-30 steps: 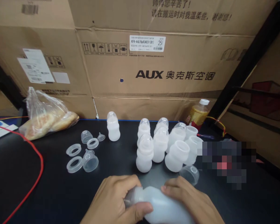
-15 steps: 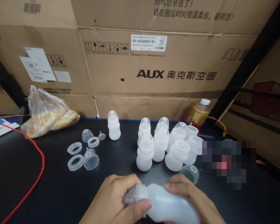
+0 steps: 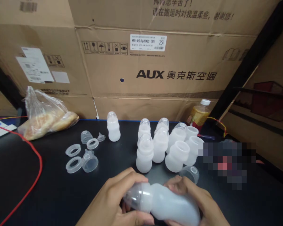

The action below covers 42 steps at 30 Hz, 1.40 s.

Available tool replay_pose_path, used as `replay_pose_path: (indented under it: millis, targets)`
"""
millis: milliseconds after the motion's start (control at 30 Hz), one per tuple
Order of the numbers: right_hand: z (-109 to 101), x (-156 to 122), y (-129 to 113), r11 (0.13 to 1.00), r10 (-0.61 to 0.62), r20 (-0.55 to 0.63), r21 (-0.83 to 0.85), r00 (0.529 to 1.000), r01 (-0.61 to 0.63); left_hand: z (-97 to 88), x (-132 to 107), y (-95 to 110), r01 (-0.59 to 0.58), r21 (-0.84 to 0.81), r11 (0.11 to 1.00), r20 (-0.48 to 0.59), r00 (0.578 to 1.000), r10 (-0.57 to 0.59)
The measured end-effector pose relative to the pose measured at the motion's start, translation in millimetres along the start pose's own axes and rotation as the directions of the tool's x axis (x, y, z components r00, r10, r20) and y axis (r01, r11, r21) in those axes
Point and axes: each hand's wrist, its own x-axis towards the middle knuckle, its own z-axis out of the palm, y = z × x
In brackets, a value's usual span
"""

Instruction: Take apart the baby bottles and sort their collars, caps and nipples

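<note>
A baby bottle [image 3: 173, 204] with a frosted body lies sideways between my hands at the bottom of the head view, its capped end pointing left. My left hand [image 3: 118, 197] is closed around the clear dome cap [image 3: 135, 194], which sits over the collar. Wrapped round the bottle's body is my right hand [image 3: 198, 199], with some fingers hidden behind it. Just beyond my right hand a loose clear dome cap [image 3: 190, 174] rests on the black table. An uncapped frosted bottle [image 3: 176, 157] stands behind that cap.
Several capped bottles [image 3: 144, 157] and uncapped ones stand mid-right; one capped bottle [image 3: 113, 127] stands apart. Loose rings [image 3: 74, 164], clear caps [image 3: 90, 163] and teats lie left. Bagged bread [image 3: 47, 121], a red cable [image 3: 39, 160], a drink bottle [image 3: 199, 114] and a cardboard box [image 3: 108, 84] surround them.
My left fingers have shifted on the capped end, leaving more of the clear dome in view. Both hands still hold the bottle. The view has moved slightly.
</note>
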Motion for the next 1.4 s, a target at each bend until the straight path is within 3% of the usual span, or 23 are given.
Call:
replay_pose_path:
  millis: [133, 233, 333, 500, 633, 767, 867, 1000, 1100, 1300, 1400]
  targets:
    - [3.6, 12.6, -3.9, 0.978, -0.201, -0.027, 0.057, 0.979, 0.203, 1.6, 0.6, -3.9, 0.017, 0.215, 0.977, -0.013, 1.000, -0.015]
    - [1.4, 15.5, -5.2, 0.974, -0.221, -0.007, 0.044, 0.975, 0.221, 3.0, 1.8, -5.7, -0.043, 0.337, 0.941, -0.074, 0.995, 0.072]
    - [-4.6, 13.5, -4.5, 0.987, -0.161, 0.036, -0.001, 0.986, 0.162, 1.3, 2.7, -2.1, -0.112, 0.267, 0.957, -0.094, 0.986, 0.141]
    - [-9.2, 10.7, 1.8, 0.999, -0.034, 0.022, -0.031, 0.999, 0.035, -3.8, 2.6, 4.1, -0.222, 0.100, 0.970, -0.027, 0.974, 0.225]
    - [-8.1, 14.5, 1.1, 0.991, -0.131, 0.035, 0.003, 0.991, 0.131, -2.5, 2.1, 5.0, -0.094, 0.168, 0.981, -0.092, 0.990, 0.110]
    - [-7.8, 17.2, -6.8, 0.991, -0.133, 0.060, 0.035, 0.989, 0.131, 0.1, 3.3, 6.3, 0.016, 0.290, 0.957, -0.081, 0.997, 0.008]
    - [-8.5, 16.0, -8.3, 0.992, -0.127, 0.058, 0.015, 0.990, 0.126, -0.9, 4.8, 5.8, -0.015, 0.293, 0.956, -0.078, 0.996, 0.040]
    - [-7.7, 13.5, -4.9, 0.995, -0.073, -0.002, -0.073, 0.997, 0.072, -4.6, 4.4, 2.3, -0.167, 0.160, 0.973, -0.053, 0.983, 0.178]
    - [-6.5, 14.3, -4.8, 0.994, -0.078, -0.026, -0.080, 0.997, 0.076, -6.5, 1.8, -1.0, -0.220, 0.097, 0.971, -0.009, 0.975, 0.222]
    - [-11.8, 20.7, -10.5, 0.984, -0.159, 0.012, -0.077, 0.987, 0.160, -3.1, 1.5, -3.3, -0.135, 0.154, 0.979, -0.104, 0.983, 0.152]
    - [-13.9, 23.5, -11.1, 0.979, -0.189, 0.013, -0.077, 0.982, 0.190, -0.9, 3.0, -0.5, -0.059, 0.146, 0.987, -0.086, 0.994, 0.072]
